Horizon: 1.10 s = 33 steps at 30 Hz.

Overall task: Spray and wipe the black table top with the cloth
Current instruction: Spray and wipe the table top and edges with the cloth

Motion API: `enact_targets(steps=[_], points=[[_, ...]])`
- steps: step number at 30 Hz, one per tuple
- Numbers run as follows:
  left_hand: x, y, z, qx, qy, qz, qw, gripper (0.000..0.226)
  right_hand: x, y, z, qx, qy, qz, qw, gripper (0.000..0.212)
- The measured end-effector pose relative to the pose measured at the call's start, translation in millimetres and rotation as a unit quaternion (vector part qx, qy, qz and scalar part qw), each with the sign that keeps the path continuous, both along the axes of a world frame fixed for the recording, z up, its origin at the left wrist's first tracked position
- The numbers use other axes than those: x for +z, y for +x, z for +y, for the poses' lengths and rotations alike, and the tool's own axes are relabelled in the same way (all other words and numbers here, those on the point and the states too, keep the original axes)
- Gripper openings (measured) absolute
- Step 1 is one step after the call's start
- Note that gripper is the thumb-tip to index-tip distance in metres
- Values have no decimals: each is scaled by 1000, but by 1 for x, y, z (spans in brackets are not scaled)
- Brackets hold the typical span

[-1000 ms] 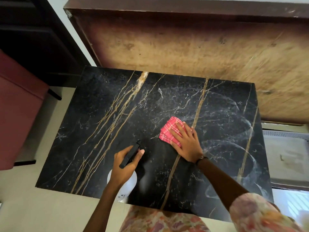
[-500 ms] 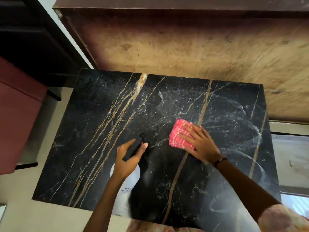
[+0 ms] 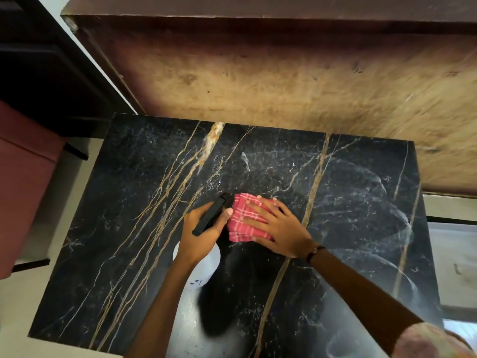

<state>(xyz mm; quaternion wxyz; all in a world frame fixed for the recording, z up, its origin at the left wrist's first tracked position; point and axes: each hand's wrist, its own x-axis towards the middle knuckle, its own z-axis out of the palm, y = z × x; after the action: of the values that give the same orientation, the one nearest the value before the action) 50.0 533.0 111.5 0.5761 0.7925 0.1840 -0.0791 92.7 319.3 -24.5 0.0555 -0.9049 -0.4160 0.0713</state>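
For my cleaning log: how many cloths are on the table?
1. The folded red checked cloth lies near the black marble table top's centre, under the right hand. None seems hidden.

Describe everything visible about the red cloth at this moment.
The red cloth is a pink-red fabric with a white check, folded into a thick pad showing stacked layers at its near edge. It lies flat near the middle of the black table top. The right hand presses on it with spread fingers; the left hand, holding a spray bottle, is right beside it.
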Motion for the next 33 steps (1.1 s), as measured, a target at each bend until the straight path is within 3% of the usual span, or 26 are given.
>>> enact_targets(steps=[5, 11, 15, 19, 24, 28, 33], points=[[-6, 14, 3, 4, 9, -7, 1000, 19, 4, 57, -49, -106, 5, -1, 994, 58], [-7, 33, -1, 1, 25, -34, 999, 22, 9, 130, 32, -231, 5, 23, 973, 65], [-10, 44, -7, -1, 8, -47, 999, 15, 11, 114, 80, -139, 29, 27, 990, 61], [-8, 52, -9, -4, -1, -56, 998, 14, 2, 94, 31, 1, 34, -14, 999, 51], [-8, 53, 0, 12, -21, -64, 998, 25, 0, 140, -23, -112, 28, -29, 993, 57], [-13, 52, 4, 32, -31, -62, 997, 19, 5, 178, 26, -197, 11, -1, 980, 61], [-15, 53, 2, 35, -31, -51, 998, 29, 2, 173, 97, -156, 13, 3, 988, 61]])
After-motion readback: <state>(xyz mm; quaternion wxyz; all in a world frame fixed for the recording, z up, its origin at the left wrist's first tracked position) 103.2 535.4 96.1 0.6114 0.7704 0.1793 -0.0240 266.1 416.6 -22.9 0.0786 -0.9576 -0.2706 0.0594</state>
